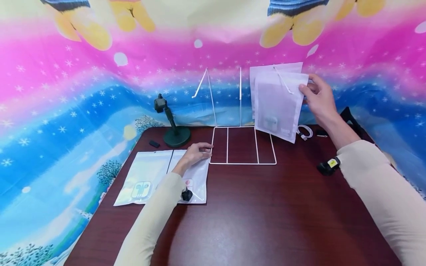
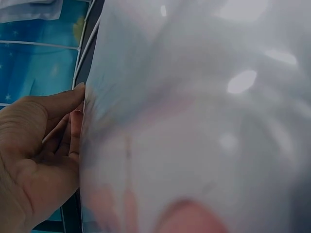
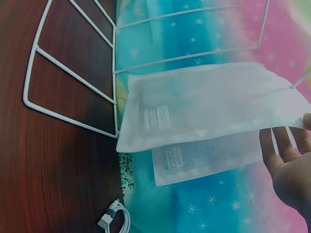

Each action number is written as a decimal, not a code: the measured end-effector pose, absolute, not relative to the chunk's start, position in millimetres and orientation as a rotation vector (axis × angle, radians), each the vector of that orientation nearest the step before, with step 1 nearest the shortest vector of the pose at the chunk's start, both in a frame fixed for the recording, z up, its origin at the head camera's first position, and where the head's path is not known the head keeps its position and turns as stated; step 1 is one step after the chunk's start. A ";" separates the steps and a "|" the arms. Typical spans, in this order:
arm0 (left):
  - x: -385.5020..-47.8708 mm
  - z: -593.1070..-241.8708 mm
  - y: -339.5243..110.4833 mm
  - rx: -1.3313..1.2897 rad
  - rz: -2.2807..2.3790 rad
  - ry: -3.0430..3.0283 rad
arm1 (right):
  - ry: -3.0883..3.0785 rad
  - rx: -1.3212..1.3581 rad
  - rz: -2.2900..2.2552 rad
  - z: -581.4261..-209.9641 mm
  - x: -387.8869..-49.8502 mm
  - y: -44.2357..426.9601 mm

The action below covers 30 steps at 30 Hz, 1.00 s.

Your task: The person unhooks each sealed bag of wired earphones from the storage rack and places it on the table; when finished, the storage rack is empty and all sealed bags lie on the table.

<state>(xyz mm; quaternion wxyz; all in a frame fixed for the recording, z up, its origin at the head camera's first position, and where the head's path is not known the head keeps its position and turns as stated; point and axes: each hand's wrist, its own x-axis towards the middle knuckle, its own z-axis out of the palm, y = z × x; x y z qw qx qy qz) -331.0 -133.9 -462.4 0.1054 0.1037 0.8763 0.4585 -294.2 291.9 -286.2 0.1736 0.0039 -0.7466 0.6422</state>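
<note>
- Currently my right hand (image 1: 321, 98) is clamped on the right edge of a white bag (image 1: 279, 101), with my thumb on its near face and my fingers behind; 
- that bag is up off the bench (image 1: 249, 214), hanging on the right hook (image 1: 284, 83) of a white wire rack (image 1: 244, 163); the hook's end pokes out in front of it, and something pale shows through near its bottom; 
- a second white bag (image 1: 289, 68) hangs just behind the first, its top and left edges peeking out; 
- my left hand (image 1: 196, 153) is low down, at the left side of the rack's base; its fingertips reach the wire there, but I cannot tell whether they close on it; 
- below that hand the right flat bag (image 1: 198, 173) lies on the bench, partly hidden by my left sleeve (image 1: 159, 210); 
- just beside it, further left, lies the left flat bag (image 1: 146, 168), with earphones (image 1: 141, 189) in a case showing near its lower edge; 
- a dark stand (image 1: 176, 136) is on the bench left of the rack, with a small black thing (image 1: 154, 143) near its base; 
- a white cable (image 1: 304, 132), coiled, lies right of the rack; 
- a pink and blue cloth (image 1: 100, 66) with snowflakes hangs behind everything.
</note>
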 end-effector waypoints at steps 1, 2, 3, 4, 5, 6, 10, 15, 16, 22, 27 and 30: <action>-331.2 -462.6 -134.2 0.305 1.351 2.582 | -2.105 0.013 1.830 -285.8 -291.3 292.5; -331.5 -462.9 -134.4 0.309 1.349 2.585 | -2.101 0.011 1.830 -285.5 -288.1 293.1; -331.7 -463.0 -134.4 0.313 1.349 2.586 | -2.091 0.010 1.835 -285.4 -284.7 293.8; -331.7 -462.9 -134.2 0.316 1.348 2.588 | -2.069 0.013 1.849 -285.3 -281.3 294.7; -331.7 -463.0 -134.1 0.317 1.349 2.588 | -2.036 0.017 1.876 -285.4 -278.1 295.5; -331.8 -463.3 -134.0 0.320 1.349 2.587 | -2.011 0.017 1.893 -285.6 -274.9 296.3; -331.7 -464.2 -134.4 0.307 1.349 2.587 | -1.945 0.010 1.929 -286.8 -262.6 298.9; -331.5 -464.7 -134.7 0.304 1.360 2.583 | -1.874 0.022 1.976 -287.1 -249.2 300.4; -331.6 -464.3 -134.4 0.306 1.360 2.584 | -1.855 0.030 1.988 -287.2 -247.0 300.6; -332.2 -463.7 -133.0 0.300 1.369 2.575 | -1.766 0.053 2.073 -290.3 -232.4 300.9; -332.5 -464.0 -133.3 0.295 1.386 2.568 | -1.693 0.104 2.137 -292.8 -223.4 300.6; -332.3 -464.2 -134.1 0.290 1.391 2.564 | -1.655 0.146 2.154 -293.8 -219.2 300.0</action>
